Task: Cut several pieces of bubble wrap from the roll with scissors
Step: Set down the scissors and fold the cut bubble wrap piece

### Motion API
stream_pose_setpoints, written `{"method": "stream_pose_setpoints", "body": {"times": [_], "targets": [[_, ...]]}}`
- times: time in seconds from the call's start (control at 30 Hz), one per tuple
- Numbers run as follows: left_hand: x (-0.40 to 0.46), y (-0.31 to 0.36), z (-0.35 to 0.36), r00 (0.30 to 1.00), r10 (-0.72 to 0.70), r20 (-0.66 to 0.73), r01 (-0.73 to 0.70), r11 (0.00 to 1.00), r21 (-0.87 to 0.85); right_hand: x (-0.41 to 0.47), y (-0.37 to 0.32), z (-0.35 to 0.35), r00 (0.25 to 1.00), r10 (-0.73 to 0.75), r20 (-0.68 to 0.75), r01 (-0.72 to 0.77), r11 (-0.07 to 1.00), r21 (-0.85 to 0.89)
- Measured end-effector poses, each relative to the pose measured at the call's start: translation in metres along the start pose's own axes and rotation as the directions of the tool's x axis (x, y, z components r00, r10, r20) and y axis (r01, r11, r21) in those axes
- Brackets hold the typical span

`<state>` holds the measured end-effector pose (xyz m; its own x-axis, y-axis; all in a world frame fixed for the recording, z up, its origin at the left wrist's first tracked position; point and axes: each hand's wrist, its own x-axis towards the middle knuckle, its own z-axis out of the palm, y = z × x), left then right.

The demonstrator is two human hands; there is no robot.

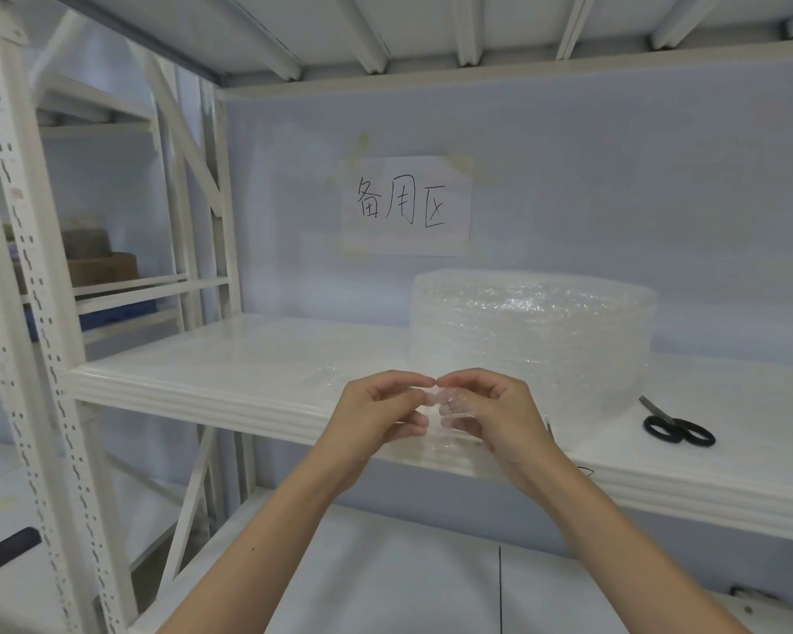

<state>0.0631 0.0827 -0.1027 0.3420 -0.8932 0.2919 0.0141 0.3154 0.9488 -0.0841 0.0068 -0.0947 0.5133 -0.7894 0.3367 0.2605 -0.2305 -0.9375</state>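
A large clear roll of bubble wrap point(532, 331) stands on the white shelf point(211, 359), right of centre. A small clear piece of bubble wrap point(447, 425) hangs in front of the shelf's front edge. My left hand point(376, 421) and my right hand point(491, 414) pinch its top edge between thumbs and fingers, fingertips nearly touching. Black-handled scissors point(674, 425) lie flat on the shelf to the right of the roll, away from both hands. Another flat clear piece seems to lie on the shelf behind my left hand.
A paper sign point(406, 205) with handwritten characters is taped to the back wall above the roll. White perforated rack uprights point(28, 286) stand at the left, with cardboard boxes point(99, 263) on a neighbouring shelf. A lower shelf lies beneath my forearms.
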Motion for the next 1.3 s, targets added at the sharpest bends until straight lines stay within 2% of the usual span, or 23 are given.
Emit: {"method": "stream_pose_setpoints", "body": {"times": [0.4,0.73,0.9,1.1,1.3], "targets": [[0.001,-0.004,0.006,0.999,-0.036,0.009,0.036,0.999,-0.032,-0.010,-0.003,-0.004,0.995,-0.098,-0.013,0.094,0.979,-0.182],[0.003,-0.007,0.007,1.000,-0.014,0.012,0.014,1.000,-0.009,-0.013,-0.003,-0.003,0.991,-0.130,-0.028,0.120,0.965,-0.232],[0.003,-0.010,0.007,1.000,-0.014,0.008,0.014,1.000,-0.002,-0.011,0.001,-0.004,0.994,-0.106,-0.021,0.098,0.968,-0.231],[0.004,-0.012,0.000,0.999,0.008,0.042,-0.010,0.999,0.048,0.003,-0.001,0.000,1.000,0.014,0.001,-0.014,0.977,-0.211],[0.002,-0.013,-0.013,0.997,-0.072,0.003,0.072,0.997,-0.042,0.021,-0.001,0.008,0.999,0.033,-0.008,-0.034,0.989,-0.146]]}}
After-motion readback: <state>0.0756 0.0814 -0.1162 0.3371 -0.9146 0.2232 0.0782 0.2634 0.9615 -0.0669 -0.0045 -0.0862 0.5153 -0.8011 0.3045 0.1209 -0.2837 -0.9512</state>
